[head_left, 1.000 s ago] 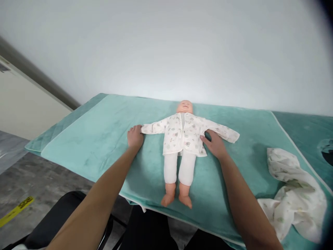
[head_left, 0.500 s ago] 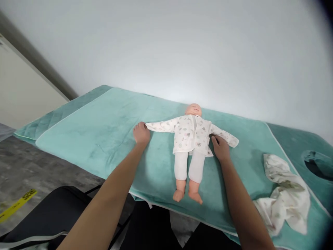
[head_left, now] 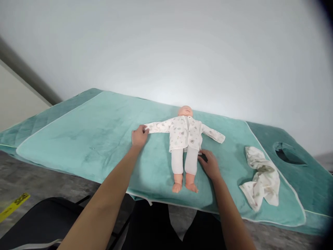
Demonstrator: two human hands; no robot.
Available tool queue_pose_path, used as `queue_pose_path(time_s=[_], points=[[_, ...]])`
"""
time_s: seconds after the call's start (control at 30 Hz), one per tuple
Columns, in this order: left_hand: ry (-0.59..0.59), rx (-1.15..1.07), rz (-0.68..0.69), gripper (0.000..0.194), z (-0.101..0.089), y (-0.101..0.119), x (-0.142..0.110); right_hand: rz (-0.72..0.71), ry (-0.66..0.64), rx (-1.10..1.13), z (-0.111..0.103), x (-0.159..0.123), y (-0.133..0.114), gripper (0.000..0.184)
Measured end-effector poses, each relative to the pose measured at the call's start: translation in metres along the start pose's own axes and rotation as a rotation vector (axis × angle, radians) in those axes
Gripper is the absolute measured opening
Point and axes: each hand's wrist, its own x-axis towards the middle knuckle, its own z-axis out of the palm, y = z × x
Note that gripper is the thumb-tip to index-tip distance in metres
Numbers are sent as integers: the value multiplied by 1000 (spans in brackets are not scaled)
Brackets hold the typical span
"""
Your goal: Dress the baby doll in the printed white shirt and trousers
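A baby doll (head_left: 185,111) lies face up, its legs toward me, in white trousers (head_left: 177,161) and a white patterned shirt (head_left: 182,133). The shirt's sleeves are spread out to both sides. My left hand (head_left: 139,136) is closed in a pinch on the cuff of the sleeve at the left. Beside the doll's hip, my right hand (head_left: 210,164) has its thumb and fingers closed on the lower hem corner of the shirt. The far sleeve on the right lies loose on the green cover.
A green cover (head_left: 85,132) is spread over the bed against a white wall (head_left: 166,52). A crumpled white patterned cloth (head_left: 262,177) lies to the right, near a face hole (head_left: 288,154). At lower left stands a black chair (head_left: 39,218).
My right hand has moved down from beneath the right sleeve to the shirt's hem. My left hand stays at the left cuff. The view has shifted slightly.
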Motion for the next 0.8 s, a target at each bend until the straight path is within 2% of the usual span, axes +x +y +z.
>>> queue_pose_path(time_s=[0.13,0.23,0.37,0.57,0.67,0.73,0.8], points=[[93,-4,-60,26,1,-1,0,104,75,-35,4,-7,0,26],[128,21,-39,26,4,-3,1,209,185,-50,4,-9,3,28],[136,27,-25,24,7,-5,2,226,298,-69,2,-14,3,23],[192,1,19,22,8,-9,7,271,337,-90,2,-20,0,20],[248,2,14,25,6,-6,0,281,331,-104,3,-22,2,19],[216,-3,-6,24,7,-1,-15,274,325,-108,4,-22,4,19],[100,-6,29,25,9,6,-38,256,318,-108,3,-22,5,19]])
